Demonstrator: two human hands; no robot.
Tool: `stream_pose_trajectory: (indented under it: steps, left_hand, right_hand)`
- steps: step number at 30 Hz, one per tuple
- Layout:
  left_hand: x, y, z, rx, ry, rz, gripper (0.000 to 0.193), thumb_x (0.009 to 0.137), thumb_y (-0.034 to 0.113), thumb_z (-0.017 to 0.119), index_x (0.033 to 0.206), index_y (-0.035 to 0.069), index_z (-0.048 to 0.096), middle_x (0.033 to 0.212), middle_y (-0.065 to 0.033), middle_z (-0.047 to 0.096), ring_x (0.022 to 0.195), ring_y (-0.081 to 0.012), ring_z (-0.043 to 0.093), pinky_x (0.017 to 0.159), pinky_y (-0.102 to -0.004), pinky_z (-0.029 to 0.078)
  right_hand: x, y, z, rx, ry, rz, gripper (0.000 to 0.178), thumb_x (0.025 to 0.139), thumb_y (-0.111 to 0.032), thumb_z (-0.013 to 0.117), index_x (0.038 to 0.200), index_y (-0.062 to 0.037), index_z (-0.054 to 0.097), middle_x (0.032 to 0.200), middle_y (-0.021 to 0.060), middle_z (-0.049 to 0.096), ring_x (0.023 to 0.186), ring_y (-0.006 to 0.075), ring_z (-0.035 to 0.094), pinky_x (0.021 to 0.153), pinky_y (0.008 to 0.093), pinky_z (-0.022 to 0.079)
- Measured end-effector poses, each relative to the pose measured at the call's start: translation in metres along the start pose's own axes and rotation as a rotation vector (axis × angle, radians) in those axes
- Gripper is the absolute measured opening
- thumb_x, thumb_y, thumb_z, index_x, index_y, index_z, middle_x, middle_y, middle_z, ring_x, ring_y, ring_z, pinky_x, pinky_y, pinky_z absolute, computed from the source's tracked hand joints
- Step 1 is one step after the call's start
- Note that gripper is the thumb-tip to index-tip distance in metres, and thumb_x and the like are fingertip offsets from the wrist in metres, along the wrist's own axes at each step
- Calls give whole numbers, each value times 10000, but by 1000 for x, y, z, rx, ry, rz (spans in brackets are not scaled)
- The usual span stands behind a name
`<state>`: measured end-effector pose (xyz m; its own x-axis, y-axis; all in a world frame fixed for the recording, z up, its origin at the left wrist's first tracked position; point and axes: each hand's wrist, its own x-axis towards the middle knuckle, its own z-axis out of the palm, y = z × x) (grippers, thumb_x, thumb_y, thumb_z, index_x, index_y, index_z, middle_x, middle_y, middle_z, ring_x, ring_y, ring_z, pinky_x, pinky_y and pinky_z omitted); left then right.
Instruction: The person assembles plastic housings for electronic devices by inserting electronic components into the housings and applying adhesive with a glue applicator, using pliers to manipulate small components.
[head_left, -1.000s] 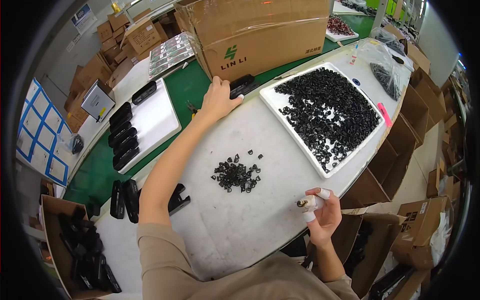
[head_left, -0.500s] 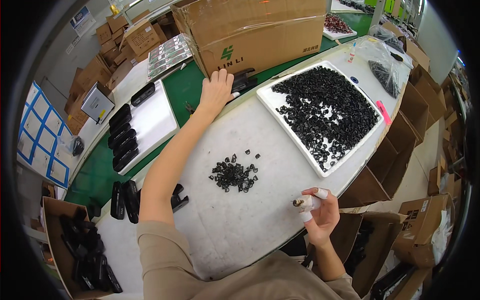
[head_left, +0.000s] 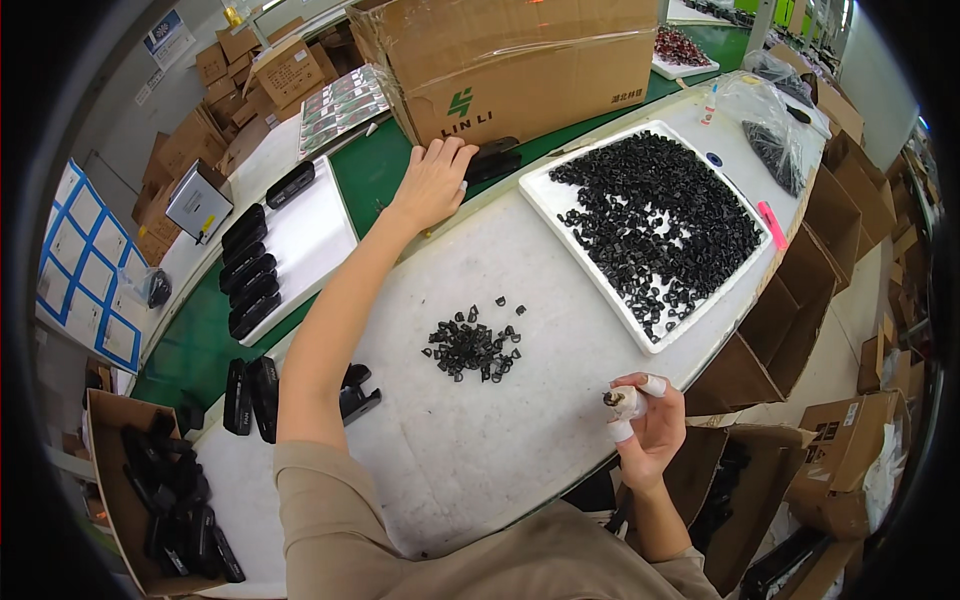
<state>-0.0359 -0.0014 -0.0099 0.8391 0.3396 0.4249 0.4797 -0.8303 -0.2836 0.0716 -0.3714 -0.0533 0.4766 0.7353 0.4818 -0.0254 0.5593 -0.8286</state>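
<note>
- Head view, 11 o'clock: A worker's left hand (head_left: 432, 187) is bending its fingers at the foot of a large cardboard box (head_left: 550, 95), just beside black housings (head_left: 493, 163) lying on a green surface (head_left: 378, 165). The palm is facing away, so whether the fingers are gripping a housing cannot be told; a white covering is showing at the thumb.
- Head view, 4 o'clock: The right hand (head_left: 655, 432) is curling narrowly, its thumb and fingers holding a small white piece (head_left: 628, 403) with a dark tip, above the edge of the pale tabletop (head_left: 500, 450). White wraps are covering parts of the thumb and a finger.
- Head view, 6 o'clock, just below the centre: A loose pile of small black parts (head_left: 470, 350) is lying between the two hands, touching neither.
- Head view, 2 o'clock: A white tray (head_left: 585, 265) is holding many more small black pieces (head_left: 665, 220), well apart from the left hand.
- Head view, 9 to 10 o'clock: A white board (head_left: 322, 230) is carrying a row of black units (head_left: 250, 275).
- Head view, 8 o'clock: An open carton (head_left: 108, 455) is containing jumbled black items.
</note>
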Motion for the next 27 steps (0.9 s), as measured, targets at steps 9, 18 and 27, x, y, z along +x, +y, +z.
stream_pose_trajectory:
  steps: [9, 18, 27]
  left_hand:
    - [-3, 3, -2, -49, 49, -29, 538, 724, 195, 654, 1199, 41, 456, 1127, -105, 458, 1028, -244, 449, 819, -374, 345]
    - [-59, 10, -104, -47, 58, -155, 530, 676, 187, 658, 1165, 77, 486, 1106, -104, 460, 1049, -267, 435, 855, -391, 319]
    - [-217, 62, -237, -317, -419, -418, 547, 691, 283, 690, 1138, 20, 518, 1147, -122, 471, 1072, -275, 421, 910, -378, 288]
  right_hand:
    - [-1, 0, -1, -6, 10, 1, 458, 761, 102, 562, 1182, 14, 404, 1115, 182, 472, 1013, 225, 500, 875, 336, 426]
    - [-1, 7, -1, 12, 29, -22, 524, 757, 39, 586, 1237, 30, 378, 1138, 161, 462, 1052, 255, 499, 931, 402, 397]
    - [15, -3, -2, -265, -172, 160, 448, 801, 30, 581, 1221, 48, 426, 1220, 131, 488, 1172, 196, 459, 988, 312, 330]
